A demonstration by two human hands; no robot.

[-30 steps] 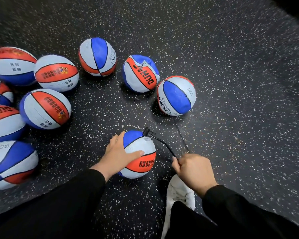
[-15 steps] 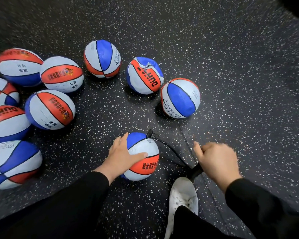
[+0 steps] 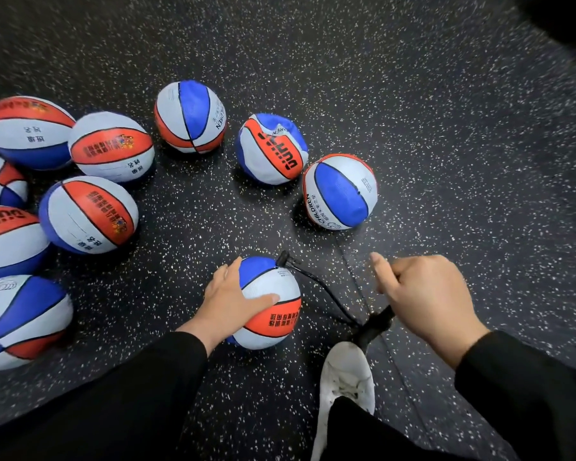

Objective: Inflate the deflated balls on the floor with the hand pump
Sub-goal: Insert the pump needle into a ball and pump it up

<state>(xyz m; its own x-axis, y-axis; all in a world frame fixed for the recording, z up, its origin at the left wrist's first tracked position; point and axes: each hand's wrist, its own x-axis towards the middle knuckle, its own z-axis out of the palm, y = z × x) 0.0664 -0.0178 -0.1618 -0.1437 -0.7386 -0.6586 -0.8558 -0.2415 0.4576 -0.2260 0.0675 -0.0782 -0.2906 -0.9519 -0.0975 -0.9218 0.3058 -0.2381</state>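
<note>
Ball (image 3: 273, 304) sits on the speckled floor (image 3: 446, 128), left hand (image 3: 228, 302) resting flat on it, fingers spread and relaxed. Hose (image 3: 323, 294) runs from its valve to the pump (image 3: 374, 324), whose handle the right hand (image 3: 423, 294) grips in a curled fist. White shoe (image 3: 345, 380) is beside the pump. 9 other balls lie around, 1 crumpled ball (image 3: 271, 149) behind.

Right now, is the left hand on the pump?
No, the left hand rests on the ball; the right hand grips the pump.
</note>
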